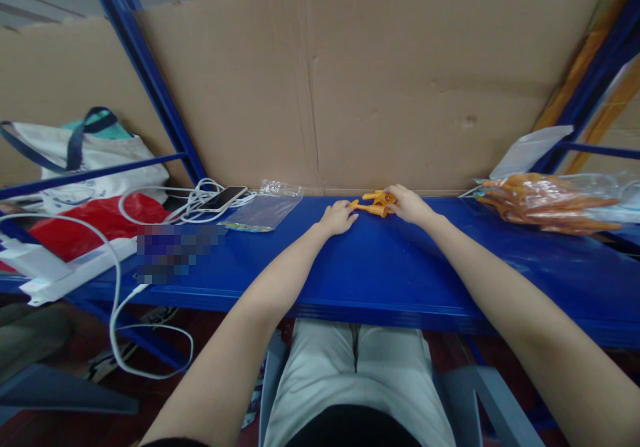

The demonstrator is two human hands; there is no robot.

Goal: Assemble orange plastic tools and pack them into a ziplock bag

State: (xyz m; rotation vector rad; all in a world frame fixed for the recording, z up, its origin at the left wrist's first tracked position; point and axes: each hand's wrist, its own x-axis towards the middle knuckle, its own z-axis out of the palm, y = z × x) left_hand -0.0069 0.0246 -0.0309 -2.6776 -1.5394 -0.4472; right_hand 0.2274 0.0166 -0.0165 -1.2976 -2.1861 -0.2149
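Several orange plastic pieces [379, 201] lie close together on the blue tabletop, toward its back edge. They are too small to name more exactly. My right hand [407, 205] comes over them from the right, its fingers closed on the right end of the group. To their left, my left hand [337, 219] rests low on the table with thumb and fingers apart. Its fingertips are at the tip of a thin orange piece, and no grip on it shows.
A clear plastic bag [273, 208], a phone [225, 199] and coiled white cables [200, 201] lie left. Farther left are a power strip [85, 267], a red bag [100, 223] and a tote bag [95, 160]. Bagged orange pieces [540, 200] lie right. Cardboard [390, 87] stands behind.
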